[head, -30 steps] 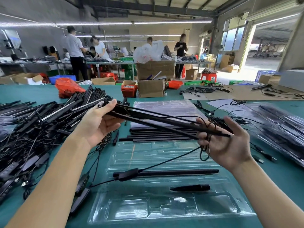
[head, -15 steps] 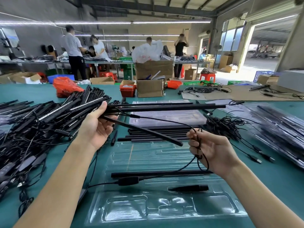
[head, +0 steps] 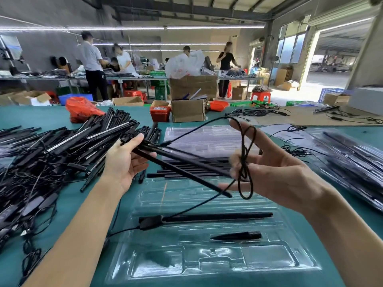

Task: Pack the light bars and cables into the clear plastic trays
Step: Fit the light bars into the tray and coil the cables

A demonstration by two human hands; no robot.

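Observation:
My left hand [head: 124,160] grips the near ends of two black light bars [head: 182,170], which fan out to the right above the table. A thin black cable [head: 245,162] runs from the bars and is looped around the raised fingers of my right hand [head: 275,175]. Below, a clear plastic tray [head: 207,264] lies on the green table. One black light bar [head: 217,216] and a short black spike [head: 236,236] sit in its slots. An inline cable box [head: 151,222] rests at the tray's left edge.
A big tangled heap of black bars and cables [head: 51,154] covers the table on the left. Loose bars [head: 192,168] and an empty tray [head: 207,139] lie behind. Filled trays [head: 352,160] are stacked on the right. Cardboard boxes [head: 188,110] and people stand beyond.
The bars have swung down to the right in my left hand. My right hand rose and spread its fingers, and the cable is now wound in a taller loop around them.

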